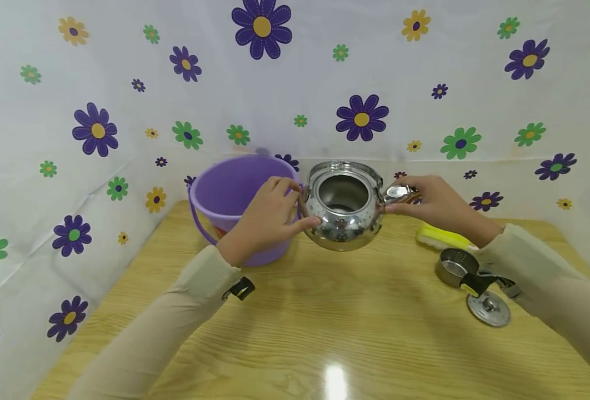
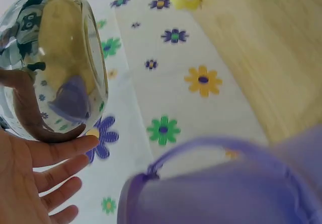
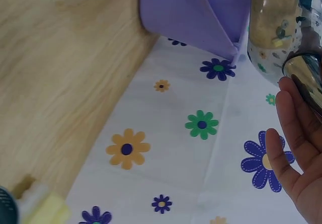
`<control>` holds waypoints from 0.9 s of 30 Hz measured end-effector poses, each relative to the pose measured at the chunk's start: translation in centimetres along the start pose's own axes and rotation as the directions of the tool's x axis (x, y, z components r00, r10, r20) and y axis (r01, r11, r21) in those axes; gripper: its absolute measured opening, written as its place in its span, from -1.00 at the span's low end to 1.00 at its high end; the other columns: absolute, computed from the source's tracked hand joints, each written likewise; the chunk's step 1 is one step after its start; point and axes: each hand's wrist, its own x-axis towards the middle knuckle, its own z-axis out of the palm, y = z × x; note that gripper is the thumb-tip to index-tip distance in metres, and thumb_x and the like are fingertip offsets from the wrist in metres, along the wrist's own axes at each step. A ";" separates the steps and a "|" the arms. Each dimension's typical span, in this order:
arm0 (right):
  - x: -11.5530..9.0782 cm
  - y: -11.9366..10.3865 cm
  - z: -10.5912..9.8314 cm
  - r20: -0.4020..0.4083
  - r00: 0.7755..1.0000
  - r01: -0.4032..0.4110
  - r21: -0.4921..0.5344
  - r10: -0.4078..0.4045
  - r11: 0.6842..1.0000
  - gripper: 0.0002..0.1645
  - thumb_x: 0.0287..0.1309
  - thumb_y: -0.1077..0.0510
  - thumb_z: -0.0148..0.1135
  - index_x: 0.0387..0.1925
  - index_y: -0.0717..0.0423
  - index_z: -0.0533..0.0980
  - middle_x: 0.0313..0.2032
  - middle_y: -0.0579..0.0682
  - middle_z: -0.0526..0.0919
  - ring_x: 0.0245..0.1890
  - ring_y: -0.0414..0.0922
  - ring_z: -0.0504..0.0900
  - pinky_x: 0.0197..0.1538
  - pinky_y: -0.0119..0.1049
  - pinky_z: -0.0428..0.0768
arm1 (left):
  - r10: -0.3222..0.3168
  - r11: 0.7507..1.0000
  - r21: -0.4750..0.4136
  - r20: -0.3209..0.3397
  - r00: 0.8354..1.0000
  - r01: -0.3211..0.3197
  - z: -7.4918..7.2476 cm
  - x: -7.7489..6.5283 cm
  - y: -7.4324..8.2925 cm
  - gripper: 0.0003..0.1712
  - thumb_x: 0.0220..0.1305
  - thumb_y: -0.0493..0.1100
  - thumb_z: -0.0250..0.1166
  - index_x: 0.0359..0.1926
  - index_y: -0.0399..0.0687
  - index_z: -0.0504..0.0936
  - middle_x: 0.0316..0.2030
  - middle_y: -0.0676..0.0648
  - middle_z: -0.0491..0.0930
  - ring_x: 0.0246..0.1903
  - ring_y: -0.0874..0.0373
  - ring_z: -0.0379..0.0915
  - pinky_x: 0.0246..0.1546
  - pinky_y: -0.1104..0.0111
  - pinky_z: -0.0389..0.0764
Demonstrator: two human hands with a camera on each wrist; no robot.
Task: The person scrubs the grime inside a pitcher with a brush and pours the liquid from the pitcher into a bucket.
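A shiny steel teapot [image 1: 342,230] is held above the table, lidless, its round opening tilted toward the head camera. Its arched handle [image 1: 342,166] lies behind the opening. My left hand [image 1: 267,214] holds the pot's left side, thumb on the front; the left wrist view shows the index finger [image 2: 65,148] against the body and the other fingers spread. With thumb and fingers, my right hand [image 1: 435,203] grips the spout [image 1: 400,193] on the other side. Directly behind the left hand stands a purple bucket [image 1: 215,219], partly covered by that hand.
At the right of the wooden table [image 1: 295,328] lie a yellow sponge-like item [image 1: 440,236], a steel strainer cup [image 1: 452,269] and a small round lid [image 1: 490,309]. The right forearm passes over them. A flower-printed cloth [image 1: 295,83] hangs behind the table.
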 end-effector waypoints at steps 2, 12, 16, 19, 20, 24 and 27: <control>-1.0 0.4 0.3 0.000 1.000 0.006 -0.011 -0.006 1.000 -0.68 0.12 0.07 0.30 -0.11 0.13 0.59 -0.24 0.07 0.71 -0.22 0.04 0.68 -0.11 -0.03 0.62 | 0.010 1.000 0.008 0.021 1.000 -0.011 0.6 -0.2 0.5 0.16 -0.08 0.70 -0.69 -0.46 -0.05 0.57 -0.02 -0.17 0.49 0.02 -0.08 0.33 0.17 0.14 0.30; -4.6 3.4 2.8 0.056 0.998 0.004 -0.051 -0.001 0.999 -0.67 0.10 0.03 0.31 -0.13 0.12 0.59 -0.31 -0.03 0.71 -0.29 -0.09 0.69 -0.27 -0.27 0.61 | 0.030 0.999 -0.047 0.178 0.984 -0.022 4.8 -1.3 2.0 0.23 -0.10 0.71 -0.62 -0.17 -0.13 0.60 -0.02 -0.10 0.46 0.04 0.00 0.32 0.15 0.16 0.35; -5.5 4.5 3.9 0.096 0.994 -0.059 -0.009 0.059 0.998 -0.59 0.10 0.00 0.30 -0.07 0.16 0.56 -0.18 0.11 0.68 -0.26 -0.01 0.70 -0.23 -0.17 0.65 | 0.042 0.994 -0.105 0.243 0.969 -0.017 7.1 -1.7 2.1 0.07 0.04 0.66 -0.33 -0.08 -0.15 0.59 -0.02 -0.09 0.45 0.02 0.04 0.32 0.10 0.19 0.39; -6.2 5.4 4.8 0.119 0.987 -0.111 0.012 0.109 0.994 -0.56 0.11 -0.02 0.29 -0.05 0.17 0.54 -0.16 0.10 0.64 -0.23 -0.03 0.68 -0.18 -0.15 0.64 | 0.028 0.991 -0.130 0.314 0.949 0.014 8.5 -1.8 2.2 -0.13 0.14 0.52 -0.04 -0.02 -0.16 0.57 0.01 -0.08 0.44 0.03 0.06 0.31 0.08 0.21 0.39; -6.4 5.8 5.1 0.124 0.985 -0.123 0.016 0.120 0.992 -0.56 0.12 -0.03 0.28 -0.04 0.16 0.54 -0.15 0.09 0.63 -0.23 -0.04 0.68 -0.18 -0.16 0.64 | 0.024 0.992 -0.125 0.340 0.940 0.020 8.9 -1.8 2.3 -0.17 0.16 0.48 0.00 0.01 -0.16 0.56 0.02 -0.08 0.43 0.04 0.06 0.31 0.09 0.21 0.39; -7.1 6.9 6.2 0.141 0.984 -0.119 0.036 0.113 0.992 -0.51 0.13 -0.03 0.27 -0.02 0.23 0.52 -0.14 0.14 0.59 -0.27 -0.08 0.67 -0.22 -0.23 0.64 | 0.027 0.996 -0.092 0.411 0.911 0.012 10.1 -1.7 2.5 -0.16 0.17 0.42 0.06 0.10 -0.22 0.51 0.06 -0.12 0.43 0.09 0.03 0.31 0.14 0.18 0.37; -7.4 7.4 6.8 0.146 0.982 -0.129 0.035 0.123 0.991 -0.51 0.13 -0.05 0.26 -0.03 0.22 0.52 -0.13 0.15 0.60 -0.28 -0.08 0.68 -0.24 -0.23 0.65 | 0.041 0.998 -0.069 0.429 0.902 -0.012 10.8 -1.6 2.4 -0.13 0.16 0.44 0.04 0.10 -0.24 0.51 0.06 -0.14 0.45 0.08 0.01 0.34 0.16 0.18 0.38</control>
